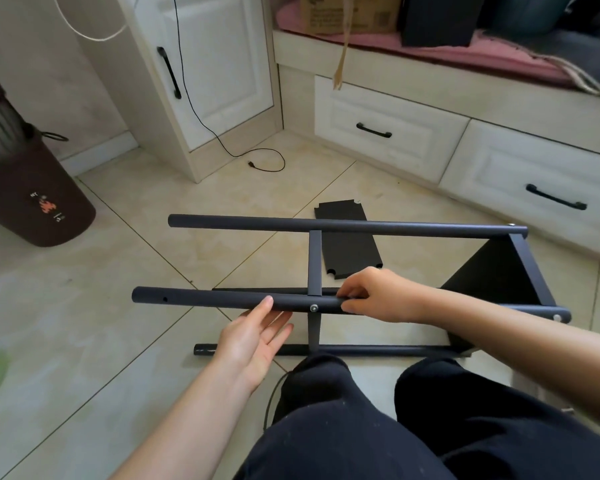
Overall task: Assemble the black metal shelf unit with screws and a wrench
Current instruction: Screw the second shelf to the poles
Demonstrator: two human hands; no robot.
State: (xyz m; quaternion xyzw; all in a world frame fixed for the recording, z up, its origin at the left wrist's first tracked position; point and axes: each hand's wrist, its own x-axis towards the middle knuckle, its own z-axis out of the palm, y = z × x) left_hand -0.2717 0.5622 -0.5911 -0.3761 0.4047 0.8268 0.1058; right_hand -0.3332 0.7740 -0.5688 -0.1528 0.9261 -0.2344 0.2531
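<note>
The black metal shelf unit (499, 271) is lying on its side on the tiled floor (118, 271), just in front of the person's knees, its four round tubes running left to right. The right hand (378, 296) is curling around the near upper tube (205, 299), fingers over the top and thumb below, just right of a silver screw (314, 308) sitting in the tube where a flat crossbar (314, 261) is joining it. The left hand (253, 344) is lying wide and relaxed, palm up, fingertips touching the underside of that same tube. A loose black shelf panel (350, 247) is resting flat on the floor beyond the frame. Whether the right hand is also pinching a small tool is hard to tell.
</note>
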